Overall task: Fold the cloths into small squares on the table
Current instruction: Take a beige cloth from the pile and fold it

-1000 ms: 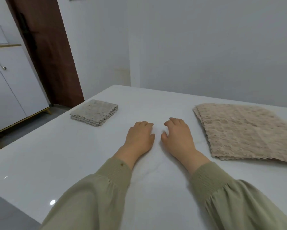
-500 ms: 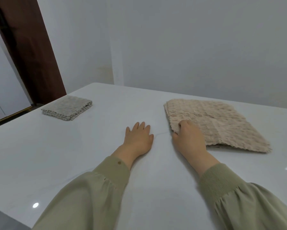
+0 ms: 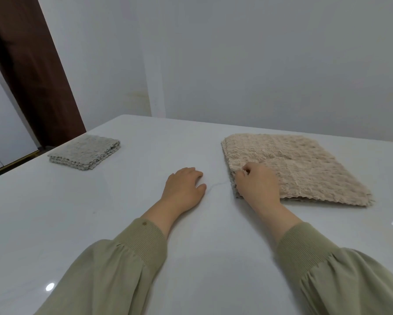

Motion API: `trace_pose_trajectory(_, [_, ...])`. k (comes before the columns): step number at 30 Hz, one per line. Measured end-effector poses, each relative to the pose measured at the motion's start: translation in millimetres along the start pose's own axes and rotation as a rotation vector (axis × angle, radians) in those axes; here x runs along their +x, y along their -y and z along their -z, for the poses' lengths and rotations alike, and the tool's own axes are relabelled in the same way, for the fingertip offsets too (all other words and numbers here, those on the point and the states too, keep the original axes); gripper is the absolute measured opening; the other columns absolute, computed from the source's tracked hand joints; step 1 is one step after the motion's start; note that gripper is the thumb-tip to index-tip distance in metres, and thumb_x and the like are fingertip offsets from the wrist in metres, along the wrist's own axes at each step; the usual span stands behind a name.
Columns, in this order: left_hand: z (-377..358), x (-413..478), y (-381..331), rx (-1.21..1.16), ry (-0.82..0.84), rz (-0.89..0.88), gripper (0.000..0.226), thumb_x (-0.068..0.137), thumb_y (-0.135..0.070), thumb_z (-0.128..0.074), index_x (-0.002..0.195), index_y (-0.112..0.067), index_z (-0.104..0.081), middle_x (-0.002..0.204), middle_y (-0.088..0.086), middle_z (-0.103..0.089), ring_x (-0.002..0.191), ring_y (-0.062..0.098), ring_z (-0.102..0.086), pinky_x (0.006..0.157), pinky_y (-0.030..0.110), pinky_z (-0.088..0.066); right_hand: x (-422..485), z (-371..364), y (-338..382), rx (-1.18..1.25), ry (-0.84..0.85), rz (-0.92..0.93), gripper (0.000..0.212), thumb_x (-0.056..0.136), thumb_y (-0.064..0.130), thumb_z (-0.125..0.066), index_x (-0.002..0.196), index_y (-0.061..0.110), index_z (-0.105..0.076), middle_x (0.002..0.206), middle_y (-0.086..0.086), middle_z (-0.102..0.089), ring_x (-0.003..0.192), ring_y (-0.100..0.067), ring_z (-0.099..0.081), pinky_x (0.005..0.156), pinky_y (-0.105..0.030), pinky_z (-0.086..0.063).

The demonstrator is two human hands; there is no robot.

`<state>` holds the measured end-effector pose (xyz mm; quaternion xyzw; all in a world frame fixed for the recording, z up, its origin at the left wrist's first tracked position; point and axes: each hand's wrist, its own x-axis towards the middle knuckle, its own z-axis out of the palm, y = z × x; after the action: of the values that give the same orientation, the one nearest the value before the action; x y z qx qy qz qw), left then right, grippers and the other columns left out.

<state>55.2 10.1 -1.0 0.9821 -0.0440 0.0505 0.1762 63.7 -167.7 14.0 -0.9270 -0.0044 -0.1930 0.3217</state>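
Right hand (image 3: 258, 185) pinching beige cloth (image 3: 309, 167) edge, 2 o'clock.
Left hand (image 3: 184, 189) flat, unclenched, on table (image 3: 54, 212); folded grey cloth (image 3: 86, 153), 10 o'clock.

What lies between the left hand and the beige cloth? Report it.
Bare white table with a faint pale line, seen in the head view. Beside that gap, the right hand pinches the left edge of the beige cloth.

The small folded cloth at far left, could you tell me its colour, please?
The folded cloth is pale grey, seen best in the head view.
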Motion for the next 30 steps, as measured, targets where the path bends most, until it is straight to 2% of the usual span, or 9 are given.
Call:
trace_pose_trajectory(4, [2.0, -1.2, -3.6, -0.011, -0.051, 0.001, 0.043, 0.096, -0.032, -0.043, 0.137, -0.020, -0.045, 0.146, -0.002, -0.040, 0.137, 0.017, -0.031, 0.111, 0.032, -0.023, 5.5, 5.0, -2.4, 0.201, 0.026, -0.065, 0.011, 0.080, 0.013, -0.056, 0.075, 0.005, -0.060, 0.066, -0.006, -0.062, 0.062, -0.020, -0.053, 0.053, -0.026, -0.036])
trace_pose_trajectory(8, [2.1, -0.9, -4.3, -0.017, -0.072, -0.005, 0.042, 0.095, -0.031, -0.044, 0.135, -0.019, -0.047, 0.143, -0.003, -0.043, 0.135, 0.016, -0.034, 0.109, 0.031, -0.025, 10.0, 8.2, -4.2, 0.287, 0.073, -0.114, 0.019, 0.076, 0.007, -0.057, 0.062, -0.005, -0.060, 0.053, -0.010, -0.054, 0.049, -0.019, -0.044, 0.048, -0.024, -0.034])
trace_pose_trajectory(11, [1.0, 0.4, -3.5, -0.023, -0.076, -0.009, 0.042, 0.095, -0.031, -0.044, 0.135, -0.019, -0.048, 0.144, -0.003, -0.043, 0.135, 0.017, -0.034, 0.110, 0.032, -0.026, 13.7, 17.1, -4.1, 0.387, 0.149, -0.218, 0.021, 0.072, 0.000, -0.051, 0.052, 0.004, -0.054, 0.044, -0.007, -0.046, 0.042, -0.019, -0.039, 0.045, -0.022, -0.030])
trace_pose_trajectory(15, [0.1, 1.7, -3.1, -0.029, -0.092, -0.005, 0.041, 0.095, -0.031, -0.045, 0.134, -0.020, -0.048, 0.144, -0.003, -0.043, 0.134, 0.017, -0.035, 0.109, 0.032, -0.026, 23.1, 33.0, -7.3, 0.424, 0.291, -0.316, 0.016, 0.077, 0.002, -0.059, 0.062, 0.007, -0.062, 0.054, -0.008, -0.047, 0.034, -0.013, -0.040, 0.039, -0.020, -0.030])
trace_pose_trajectory(19, [0.1, 2.1, -2.9, -0.032, -0.099, -0.005, 0.041, 0.094, -0.030, -0.045, 0.133, -0.020, -0.049, 0.143, -0.003, -0.044, 0.133, 0.017, -0.036, 0.108, 0.032, -0.027, 27.6, 42.5, -11.4, 0.358, 0.377, -0.269, 0.010, 0.080, 0.009, -0.070, 0.071, 0.013, -0.071, 0.081, -0.004, -0.070, 0.032, -0.002, -0.048, 0.035, -0.016, -0.037])
trace_pose_trajectory(21, [0.2, 1.5, -3.1, -0.039, -0.100, -0.003, 0.041, 0.094, -0.030, -0.045, 0.134, -0.020, -0.049, 0.143, -0.003, -0.044, 0.134, 0.017, -0.035, 0.108, 0.032, -0.026, 26.9, 41.5, -12.2, 0.355, 0.382, -0.262, 0.007, 0.081, 0.011, -0.070, 0.074, 0.011, -0.072, 0.079, -0.006, -0.070, 0.036, -0.004, -0.050, 0.040, -0.018, -0.041])
trace_pose_trajectory(24, [0.7, 2.5, -2.5, -0.039, -0.097, -0.005, 0.040, 0.094, -0.029, -0.045, 0.133, -0.020, -0.050, 0.143, -0.003, -0.044, 0.134, 0.017, -0.035, 0.108, 0.031, -0.026, 29.8, 36.1, -11.9, 0.466, 0.309, -0.314, 0.013, 0.086, 0.013, -0.062, 0.075, 0.012, -0.070, 0.073, -0.012, -0.066, 0.059, -0.020, -0.059, 0.058, -0.029, -0.049])
trace_pose_trajectory(26, [1.0, 2.1, -2.2, -0.073, -0.100, -0.004, 0.038, 0.094, -0.027, -0.047, 0.131, -0.020, -0.052, 0.142, -0.004, -0.045, 0.133, 0.016, -0.036, 0.106, 0.028, -0.026, 29.3, 34.1, -6.8, 0.412, 0.189, -0.287, 0.019, 0.091, 0.013, -0.048, 0.079, 0.011, -0.063, 0.067, -0.008, -0.060, 0.054, -0.021, -0.053, 0.049, -0.025, -0.042])
trace_pose_trajectory(30, [9.3, -1.7, 5.9, -0.513, -0.207, 0.110, 0.029, 0.093, -0.015, -0.050, 0.119, -0.019, -0.061, 0.139, -0.005, -0.048, 0.131, 0.011, -0.040, 0.099, 0.017, -0.025, 12.9, 26.2, 24.3, 0.340, -0.020, 0.018, 0.013, 0.097, 0.014, -0.037, 0.088, 0.014, -0.046, 0.075, 0.001, -0.054, 0.062, -0.014, -0.047, 0.053, -0.026, -0.034])
